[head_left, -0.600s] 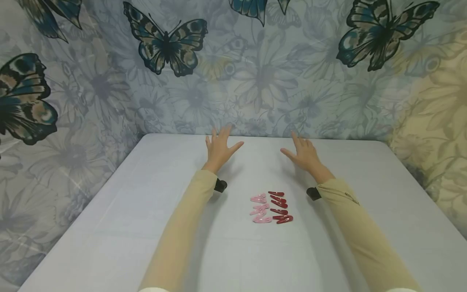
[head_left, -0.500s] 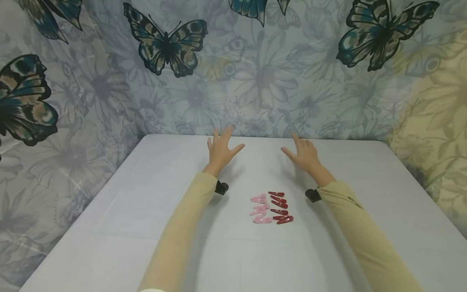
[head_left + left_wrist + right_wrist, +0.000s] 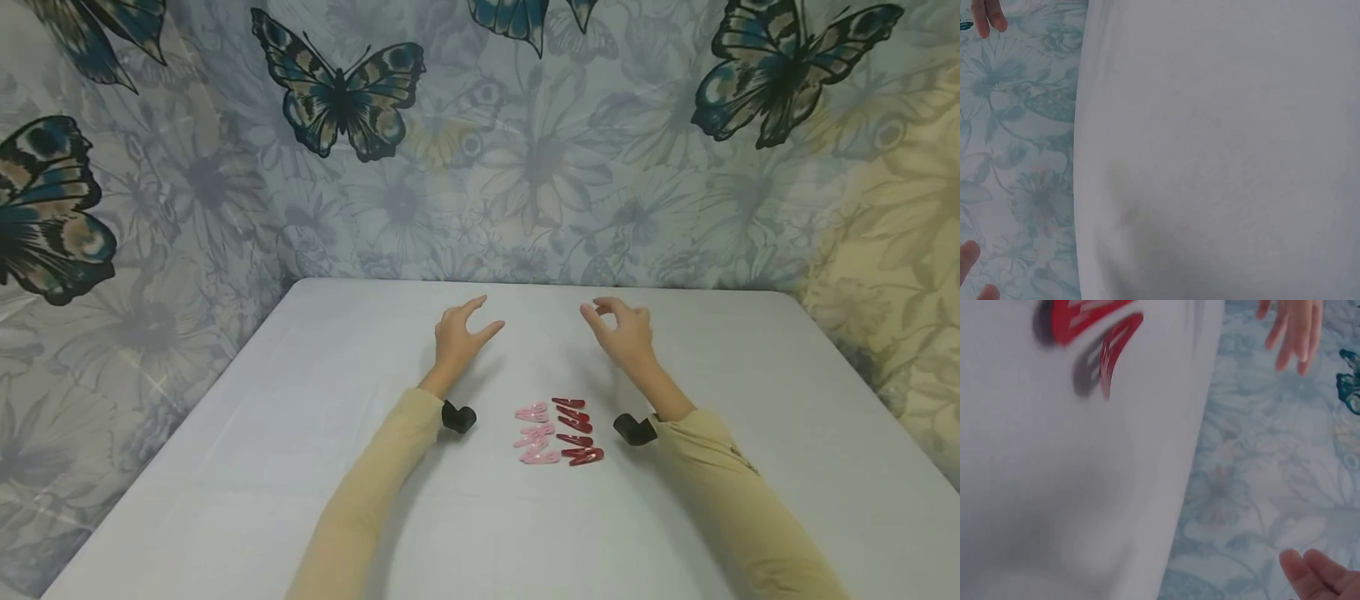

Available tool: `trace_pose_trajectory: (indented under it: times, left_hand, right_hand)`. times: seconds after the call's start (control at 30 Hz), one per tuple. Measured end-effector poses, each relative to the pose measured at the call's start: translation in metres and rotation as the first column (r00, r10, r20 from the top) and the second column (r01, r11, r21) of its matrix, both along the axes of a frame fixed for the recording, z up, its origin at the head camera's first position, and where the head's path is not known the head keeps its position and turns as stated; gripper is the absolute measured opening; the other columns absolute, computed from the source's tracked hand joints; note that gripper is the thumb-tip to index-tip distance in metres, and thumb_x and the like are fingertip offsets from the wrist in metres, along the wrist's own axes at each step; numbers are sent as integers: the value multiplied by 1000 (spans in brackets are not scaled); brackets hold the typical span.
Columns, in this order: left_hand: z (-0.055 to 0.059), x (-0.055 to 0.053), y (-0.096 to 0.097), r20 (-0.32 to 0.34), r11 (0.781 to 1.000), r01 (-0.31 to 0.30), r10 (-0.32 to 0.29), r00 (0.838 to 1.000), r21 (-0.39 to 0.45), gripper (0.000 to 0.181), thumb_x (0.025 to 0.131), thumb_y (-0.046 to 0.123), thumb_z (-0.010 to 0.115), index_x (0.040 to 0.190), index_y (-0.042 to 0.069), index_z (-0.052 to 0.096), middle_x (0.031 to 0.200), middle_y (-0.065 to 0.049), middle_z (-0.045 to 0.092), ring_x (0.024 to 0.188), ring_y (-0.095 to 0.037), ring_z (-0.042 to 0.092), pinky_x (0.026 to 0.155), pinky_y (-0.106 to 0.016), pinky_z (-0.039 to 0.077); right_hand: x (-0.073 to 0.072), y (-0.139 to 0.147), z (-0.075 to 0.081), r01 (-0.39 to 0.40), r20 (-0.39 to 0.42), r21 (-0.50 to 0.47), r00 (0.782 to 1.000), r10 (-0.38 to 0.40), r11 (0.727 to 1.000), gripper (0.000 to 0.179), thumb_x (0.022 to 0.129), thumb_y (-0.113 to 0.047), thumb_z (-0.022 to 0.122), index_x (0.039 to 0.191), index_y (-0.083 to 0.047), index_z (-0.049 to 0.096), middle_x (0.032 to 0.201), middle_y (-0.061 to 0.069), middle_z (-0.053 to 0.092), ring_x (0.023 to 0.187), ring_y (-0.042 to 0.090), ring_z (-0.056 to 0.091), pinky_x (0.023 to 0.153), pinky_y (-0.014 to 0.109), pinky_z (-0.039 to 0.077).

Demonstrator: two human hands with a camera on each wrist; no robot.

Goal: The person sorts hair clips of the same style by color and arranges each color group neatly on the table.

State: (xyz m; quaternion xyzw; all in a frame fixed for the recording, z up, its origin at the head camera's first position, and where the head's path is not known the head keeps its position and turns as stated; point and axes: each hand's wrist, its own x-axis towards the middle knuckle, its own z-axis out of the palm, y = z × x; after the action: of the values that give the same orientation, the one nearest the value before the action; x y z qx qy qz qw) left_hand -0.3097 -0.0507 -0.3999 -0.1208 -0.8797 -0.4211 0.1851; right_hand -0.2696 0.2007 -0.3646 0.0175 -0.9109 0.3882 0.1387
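My left hand [image 3: 459, 337] hovers over the far part of the white table, fingers bent and thumb spread, nothing between them. Opposite it, my right hand [image 3: 626, 337] is loosely curled, its thumb close to the forefinger and nothing held. Several pink snap hair clips [image 3: 542, 457] lie in a column nearer than the hands, beside a column of several dark red snap hair clips [image 3: 587, 457]. The right wrist view shows one red clip [image 3: 1124, 337] at its top, with my right fingertips [image 3: 1297, 565] low at the right. Left fingertips [image 3: 969, 255] show at the left wrist view's lower left.
The white-covered table [image 3: 225, 467] ends at a far edge against a butterfly-and-flower backdrop [image 3: 540, 167]. A black wrist camera [image 3: 459, 417] sits at the left cuff, and another black camera [image 3: 634, 429] at the right cuff, close to the clips.
Both hands have drawn back slightly toward the person. Their spread fingers have bent in, the right thumb and forefinger coming close together. The hair clips lie as before.
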Motion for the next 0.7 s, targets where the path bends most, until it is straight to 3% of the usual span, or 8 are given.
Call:
trace_pose_trajectory:
  times: [0.13, 0.27, 0.43, 0.57, 0.7]
  left_hand:
    - [-6, 8, 0, 25, 995, 41, -43, 999, 89, 50, 86, 29, 74, 129, 7, 62, 128, -12, 65, 123, -37, 52, 105, -57, 33]
    - [-11, 20, -1, 52, 976, 108, -120, 991, 190, 44, 86, 22, 74, 125, 4, 63, 124, -16, 66, 121, -37, 55, 108, -54, 34]
    - [-20, 42, -6, 90, 947, 147, -179, 980, 287, 38, 88, 19, 72, 122, 4, 64, 123, -16, 67, 120, -34, 55, 106, -56, 37]
    - [-20, 51, -6, 87, 946, 161, -192, 977, 283, 36, 89, 19, 71, 122, 6, 64, 122, -13, 68, 118, -32, 56, 100, -58, 38]
    - [-20, 49, -3, 64, 943, 201, -225, 972, 267, 35, 89, 19, 71, 120, 4, 65, 121, -13, 68, 116, -33, 56, 96, -57, 38]
  right_hand:
    - [7, -8, -7, -50, -12, -60, 999, 50, 997, 49, 100, -35, 48, 127, 5, 55, 125, 28, 57, 118, 43, 35, 95, 55, 30]
    - [20, -13, -15, -126, -31, -121, 992, 124, 984, 42, 102, -26, 45, 120, 9, 59, 115, 30, 63, 109, 40, 45, 89, 46, 37]
    - [41, -17, -25, -198, 42, -228, 976, 213, 953, 44, 104, -28, 41, 116, 9, 61, 114, 28, 66, 119, 39, 53, 99, 53, 40]
    - [50, -15, -28, -209, 106, -284, 963, 247, 936, 47, 105, -34, 41, 117, 6, 61, 113, 25, 66, 129, 36, 47, 106, 58, 34]
    - [53, -16, -27, -196, 132, -328, 959, 250, 924, 47, 104, -36, 43, 117, 6, 61, 114, 25, 66, 131, 34, 45, 109, 59, 30]
